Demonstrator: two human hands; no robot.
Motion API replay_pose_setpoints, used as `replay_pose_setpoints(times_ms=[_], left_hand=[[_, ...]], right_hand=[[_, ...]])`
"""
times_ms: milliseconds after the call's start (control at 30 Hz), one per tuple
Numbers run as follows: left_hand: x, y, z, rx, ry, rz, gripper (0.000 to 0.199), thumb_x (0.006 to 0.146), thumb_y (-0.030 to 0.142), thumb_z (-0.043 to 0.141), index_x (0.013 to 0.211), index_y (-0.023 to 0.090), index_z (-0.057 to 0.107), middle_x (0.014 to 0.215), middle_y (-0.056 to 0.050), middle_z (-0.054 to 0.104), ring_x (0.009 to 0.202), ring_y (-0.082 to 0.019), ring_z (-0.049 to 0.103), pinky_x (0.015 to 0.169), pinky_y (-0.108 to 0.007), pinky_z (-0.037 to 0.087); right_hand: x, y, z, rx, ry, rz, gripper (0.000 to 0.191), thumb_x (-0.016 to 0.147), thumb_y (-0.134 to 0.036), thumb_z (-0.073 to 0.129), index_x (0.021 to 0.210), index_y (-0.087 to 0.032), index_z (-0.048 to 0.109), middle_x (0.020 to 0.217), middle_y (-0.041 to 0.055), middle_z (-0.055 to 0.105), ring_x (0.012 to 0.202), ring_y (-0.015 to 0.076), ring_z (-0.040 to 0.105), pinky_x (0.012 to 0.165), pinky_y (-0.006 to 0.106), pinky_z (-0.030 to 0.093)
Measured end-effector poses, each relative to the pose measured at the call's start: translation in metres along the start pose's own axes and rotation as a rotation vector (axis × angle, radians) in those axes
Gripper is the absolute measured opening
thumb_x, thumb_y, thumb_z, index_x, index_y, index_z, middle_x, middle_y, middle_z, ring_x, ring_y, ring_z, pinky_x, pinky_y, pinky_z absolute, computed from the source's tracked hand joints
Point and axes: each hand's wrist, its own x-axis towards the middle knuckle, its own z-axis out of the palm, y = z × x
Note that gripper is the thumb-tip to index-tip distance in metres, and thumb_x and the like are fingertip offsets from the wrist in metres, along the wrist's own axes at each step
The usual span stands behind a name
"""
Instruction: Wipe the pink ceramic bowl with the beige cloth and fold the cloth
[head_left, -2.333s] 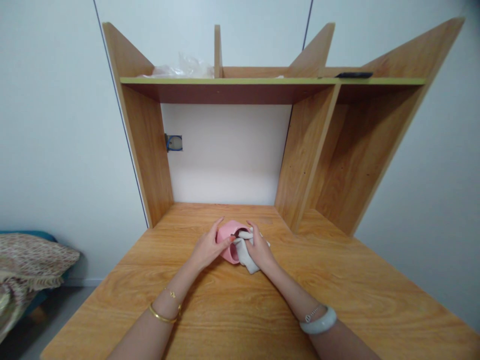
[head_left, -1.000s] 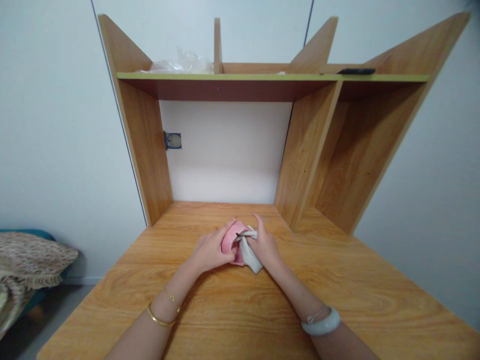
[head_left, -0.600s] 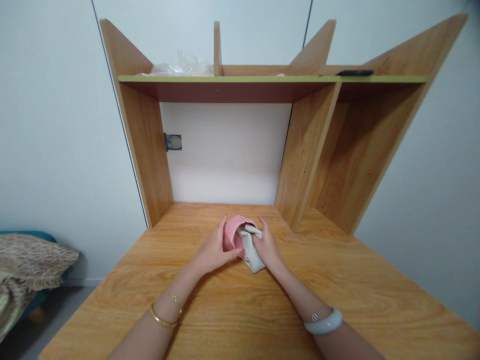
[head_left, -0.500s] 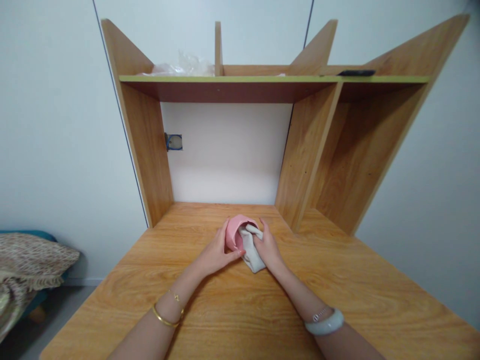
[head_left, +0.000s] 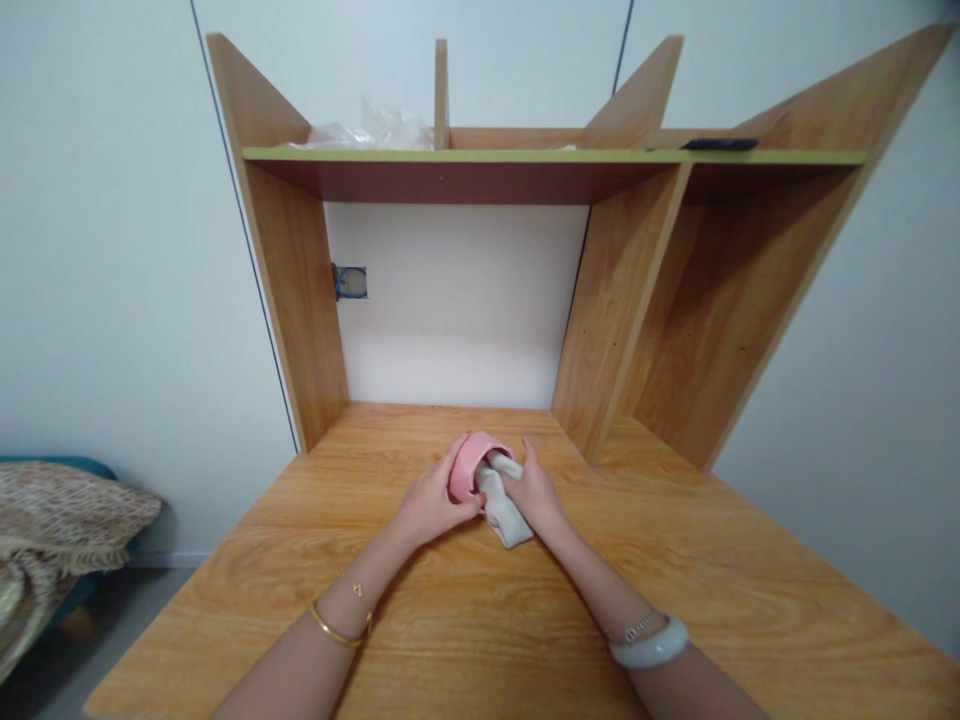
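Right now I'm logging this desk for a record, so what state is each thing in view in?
Pink hollow rounded container: tipped sideways, held in left hand
Pale grey cloth: bunched in right hand, partly inside the container
Crumpled clear plastic: lying on wooden shelf
Flat black object: lying on the shelf
Square wall recess: open, blue loop showing
Fringed beige patterned blanket: draped, rumpled

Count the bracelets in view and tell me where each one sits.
4. On the wrist of the left hand: a thin gold bracelet and a thicker gold bangle. On that of the right hand: a silver chain bracelet and a white bangle.
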Motion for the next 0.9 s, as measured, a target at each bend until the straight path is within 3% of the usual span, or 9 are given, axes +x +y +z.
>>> replay_pose_setpoints(times_ms=[167, 367, 633, 900], left_hand=[[-0.001, 0.008, -0.004, 0.165, -0.028, 0.050, 0.080, 0.067, 0.033, 0.062, 0.136, 0.023, 0.023, 0.121, -0.007, 0.053, 0.101, -0.025, 0.055, 0.086, -0.035, 0.042], [-0.002, 0.015, -0.008, 0.285, -0.066, 0.143, 0.084, 0.064, 0.032, 0.061, 0.137, 0.025, 0.021, 0.120, -0.006, 0.055, 0.102, -0.025, 0.054, 0.088, -0.036, 0.042], [-0.002, 0.015, -0.006, 0.272, -0.029, 0.102, 0.082, 0.065, 0.035, 0.062, 0.136, 0.023, 0.023, 0.122, -0.007, 0.053, 0.106, -0.025, 0.053, 0.091, -0.036, 0.040], [-0.003, 0.012, -0.007, 0.272, 0.009, -0.010, 0.075, 0.071, 0.035, 0.056, 0.137, 0.021, 0.023, 0.118, -0.007, 0.056, 0.102, -0.025, 0.055, 0.087, -0.036, 0.041]], right_hand=[[0.000, -0.011, -0.016, -0.177, 0.017, 0.000, 0.078, 0.071, -0.028, 0.057, 0.136, -0.008, 0.018, 0.077, 0.0096, 0.066, 0.068, 0.0209, 0.062, 0.053, 0.024, 0.039], [-0.006, -0.024, -0.029, -0.430, 0.018, -0.060, 0.081, 0.074, -0.030, 0.055, 0.138, -0.015, 0.009, 0.063, 0.0028, 0.063, 0.058, 0.0201, 0.060, 0.051, 0.023, 0.033], [-0.008, -0.027, -0.027, -0.370, -0.036, -0.022, 0.078, 0.077, -0.039, 0.051, 0.138, -0.015, 0.010, 0.070, 0.0050, 0.065, 0.067, 0.0222, 0.062, 0.054, 0.025, 0.034], [-0.010, -0.028, -0.018, -0.301, -0.109, 0.010, 0.088, 0.069, -0.050, 0.056, 0.137, -0.013, 0.013, 0.087, 0.0110, 0.067, 0.078, 0.0264, 0.063, 0.058, 0.028, 0.038]])
